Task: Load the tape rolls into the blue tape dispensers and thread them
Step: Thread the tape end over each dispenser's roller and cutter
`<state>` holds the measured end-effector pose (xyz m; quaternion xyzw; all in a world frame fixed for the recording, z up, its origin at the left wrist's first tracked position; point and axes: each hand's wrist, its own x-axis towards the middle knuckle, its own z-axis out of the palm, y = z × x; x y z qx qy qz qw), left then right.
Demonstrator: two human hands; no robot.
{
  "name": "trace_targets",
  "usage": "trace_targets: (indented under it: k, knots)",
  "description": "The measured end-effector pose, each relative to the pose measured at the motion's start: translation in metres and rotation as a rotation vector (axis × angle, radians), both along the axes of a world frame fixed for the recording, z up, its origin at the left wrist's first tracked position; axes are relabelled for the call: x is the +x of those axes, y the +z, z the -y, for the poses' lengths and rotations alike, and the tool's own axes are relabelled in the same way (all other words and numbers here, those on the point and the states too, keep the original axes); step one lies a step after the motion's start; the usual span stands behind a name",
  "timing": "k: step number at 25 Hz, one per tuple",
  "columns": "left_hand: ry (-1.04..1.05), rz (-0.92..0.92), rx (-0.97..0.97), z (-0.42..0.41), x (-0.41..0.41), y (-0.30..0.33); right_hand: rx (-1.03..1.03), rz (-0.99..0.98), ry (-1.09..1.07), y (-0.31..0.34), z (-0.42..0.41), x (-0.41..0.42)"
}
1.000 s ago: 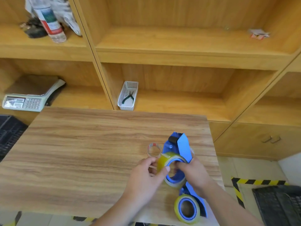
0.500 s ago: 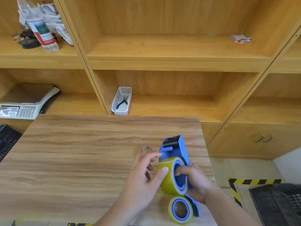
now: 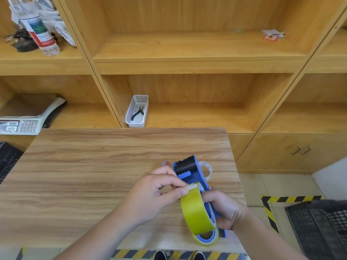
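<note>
A blue tape dispenser [image 3: 194, 172] with a black roller is held upright above the wooden table [image 3: 93, 175], and a yellowish tape roll [image 3: 196, 211] sits on its hub. My right hand [image 3: 223, 209] grips the dispenser's handle side from the right. My left hand [image 3: 155, 192] pinches the roll's free end at the top of the roll, just below the roller. A second blue dispenser with a tape roll [image 3: 206, 238] lies on the table under my hands, mostly hidden. Two small clear tape rolls [image 3: 206, 168] lie behind the held dispenser.
Wooden shelves rise behind the table. A white basket [image 3: 137, 111] with pliers stands on the shelf at the table's far edge, a scale [image 3: 28, 117] to its left. A black crate [image 3: 323, 226] sits on the floor to the right, near yellow-black floor tape.
The dispenser has been turned so the roll's outer face points at me. My left hand has shifted from the roll's side to pinching the tape end at its top.
</note>
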<state>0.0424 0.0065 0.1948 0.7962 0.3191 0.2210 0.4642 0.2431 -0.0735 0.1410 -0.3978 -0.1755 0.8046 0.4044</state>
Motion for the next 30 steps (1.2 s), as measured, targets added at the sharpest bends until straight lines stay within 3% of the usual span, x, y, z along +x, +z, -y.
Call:
trace_targets:
  k: [5, 23, 30]
  knots:
    - [-0.064, -0.073, 0.085, -0.002, -0.002, 0.014, -0.034, -0.031, 0.034, -0.003, 0.004, -0.006]
    - [-0.350, -0.319, 0.046, -0.056, 0.048, 0.047, -0.079, -0.215, 0.171, -0.007, 0.011, -0.021]
    - [-0.229, -0.193, -0.012, -0.062, 0.049, 0.039, -0.041, -0.255, 0.011, -0.012, 0.017, -0.019]
